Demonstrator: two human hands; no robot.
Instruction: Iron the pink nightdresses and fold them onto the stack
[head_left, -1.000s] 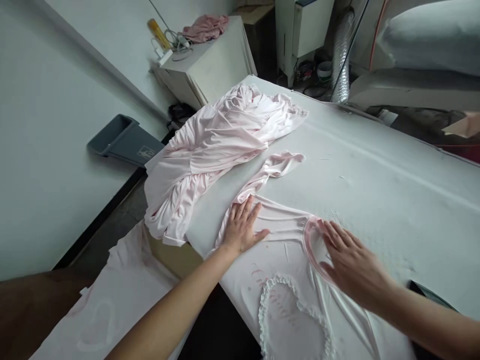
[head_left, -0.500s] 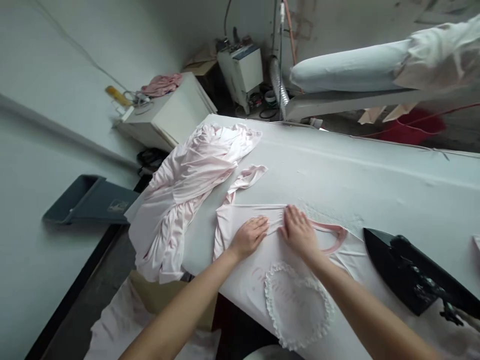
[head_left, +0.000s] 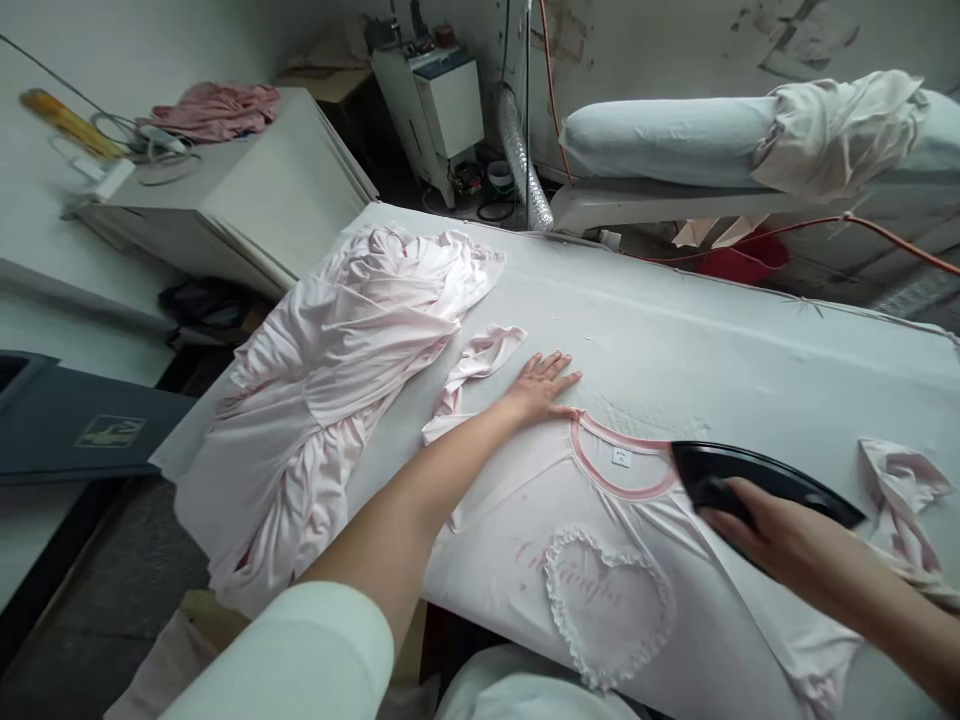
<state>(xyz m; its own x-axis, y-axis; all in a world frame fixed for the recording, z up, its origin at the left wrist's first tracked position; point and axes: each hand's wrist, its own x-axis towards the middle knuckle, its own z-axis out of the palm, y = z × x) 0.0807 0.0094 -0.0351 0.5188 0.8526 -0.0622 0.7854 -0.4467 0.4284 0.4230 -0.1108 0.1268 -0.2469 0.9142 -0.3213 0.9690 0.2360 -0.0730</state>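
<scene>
A pale pink shirt [head_left: 510, 560] with a darker pink neckband and a ruffled heart on its front lies spread on the padded ironing table [head_left: 675, 370]. My left hand [head_left: 544, 387] rests flat with fingers spread at the shirt's shoulder, beside the neckband, the fingertips on the table cover. My right hand [head_left: 761, 525] is wrapped round the handle of a black iron [head_left: 772, 475]. The iron lies over the shirt's far shoulder, its tip at the right side of the neckline. A small white label shows inside the collar.
A heap of pale pink garments [head_left: 352, 340] lies at the table's left end. Behind the table stands a padded sleeve arm [head_left: 667, 140] with cloth draped over it. A grey bin [head_left: 90, 420] and a white cabinet [head_left: 247, 190] stand to the left.
My right hand has left the shirt's neckline and taken hold of the iron, which has moved left onto the shirt. My left hand has shifted up to the shoulder edge, fingers spreading.
</scene>
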